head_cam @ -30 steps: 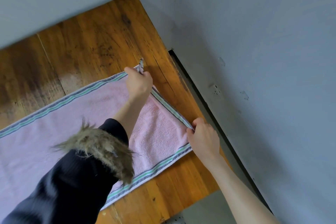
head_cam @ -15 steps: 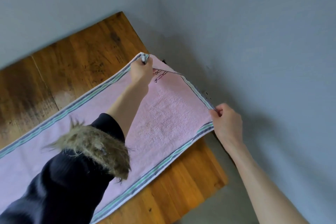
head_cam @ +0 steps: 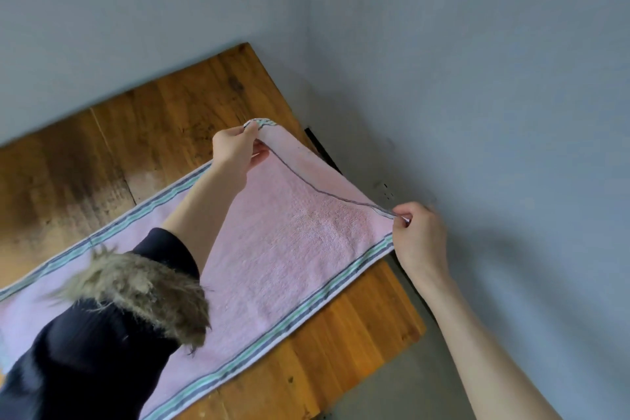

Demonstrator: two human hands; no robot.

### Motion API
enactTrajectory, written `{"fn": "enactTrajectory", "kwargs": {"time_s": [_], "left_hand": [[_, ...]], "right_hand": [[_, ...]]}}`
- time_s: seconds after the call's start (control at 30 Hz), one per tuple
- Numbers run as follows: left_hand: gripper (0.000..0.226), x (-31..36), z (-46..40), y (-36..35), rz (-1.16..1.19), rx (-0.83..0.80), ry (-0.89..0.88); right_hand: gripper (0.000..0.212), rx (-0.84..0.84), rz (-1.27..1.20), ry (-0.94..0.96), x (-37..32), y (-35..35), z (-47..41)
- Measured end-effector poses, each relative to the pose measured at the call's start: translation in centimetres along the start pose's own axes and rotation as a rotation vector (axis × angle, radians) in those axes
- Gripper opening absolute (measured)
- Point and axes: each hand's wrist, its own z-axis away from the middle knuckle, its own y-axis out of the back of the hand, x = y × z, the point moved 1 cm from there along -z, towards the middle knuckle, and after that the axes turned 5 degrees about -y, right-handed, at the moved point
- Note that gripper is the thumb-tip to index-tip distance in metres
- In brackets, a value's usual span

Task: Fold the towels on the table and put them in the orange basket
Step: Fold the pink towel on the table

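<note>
Above the wooden table (head_cam: 163,119), the left hand (head_cam: 235,150) and right hand (head_cam: 421,237) each pinch a corner of the pink towel (head_cam: 289,242), its right end now lifted higher than before.

the towel (head_cam: 289,235) is pale pink with long borders striped in white, green and grey-blue. the worktop (head_cam: 163,119) is warm brown wood with dark stains. the sleeve (head_cam: 102,351) is black with brownish-grey fur trim, and the walls (head_cam: 477,78) are grey-blue.

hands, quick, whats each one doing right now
Left hand: pinching the far corner of the pink striped-edge terry towel, lifted off the wooden table.
Right hand: pinching the towel's near corner.
</note>
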Motion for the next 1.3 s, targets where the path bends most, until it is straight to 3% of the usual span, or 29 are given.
{"fn": "enactTrajectory", "kwargs": {"time_s": [0.47,0.93,1.0,1.13,1.3], "left_hand": [[0.011,1.1,5.0,15.9,0.101,-0.088,-0.098],[0.010,-0.4,8.1,38.3,0.015,0.055,-0.363],[0.011,-2.1,7.4,40.2,-0.032,0.086,-0.359],[0.016,-7.7,5.3,43.1,-0.074,0.151,-0.222],[0.040,-14.9,5.2,45.2,-0.262,0.282,-0.103]], "right_hand": [[0.007,-0.089,-0.047,0.278,-7.6,-1.3,12.5],[0.009,-0.556,-0.042,0.736,-19.7,-11.5,29.9],[0.005,-0.618,0.015,0.763,-20.2,-13.9,31.4],[0.017,-0.696,0.209,0.744,-19.6,-18.7,33.2],[0.028,-0.857,0.299,0.703,-17.1,-23.3,33.9]]}}
